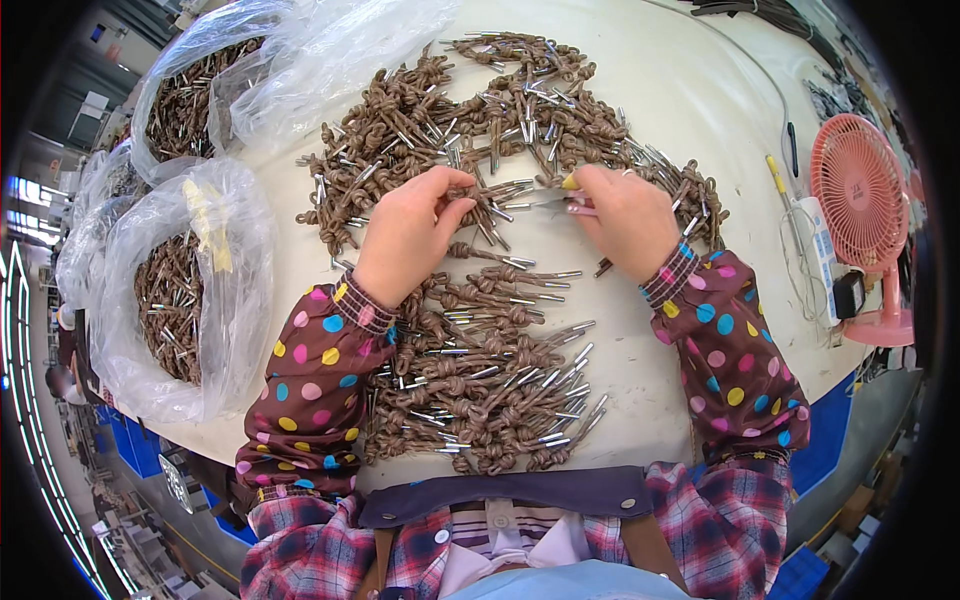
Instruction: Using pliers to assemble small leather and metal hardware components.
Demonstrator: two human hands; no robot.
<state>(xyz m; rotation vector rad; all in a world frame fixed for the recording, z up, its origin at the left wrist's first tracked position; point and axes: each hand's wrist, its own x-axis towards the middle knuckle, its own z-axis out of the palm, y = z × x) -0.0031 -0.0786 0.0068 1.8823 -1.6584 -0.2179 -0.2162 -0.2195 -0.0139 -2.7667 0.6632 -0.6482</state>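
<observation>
My left hand [412, 230] pinches a knotted brown shoelace [487, 200] with silver metal tips, its thumb and fingertips together. The tips point right, toward my right hand [632, 215]. That hand is closed on a small tool with a pointed silver blade [545, 198], perhaps snips; its grip is mostly hidden by the fingers. Blade and lace tips nearly meet. A big loose heap of knotted brown laces [395, 110] arches beyond and around both hands. Nearer me, between my forearms, lies a stack of such laces [480, 390], most metal tips turned right.
Clear plastic bags [235, 330] filled with brown laces stand along the left; another bag [320, 60] spreads over the far left of the white table [640, 400]. A pink fan [858, 190], a white power strip [818, 255] and a yellow pen-like stick [776, 175] are at the right.
</observation>
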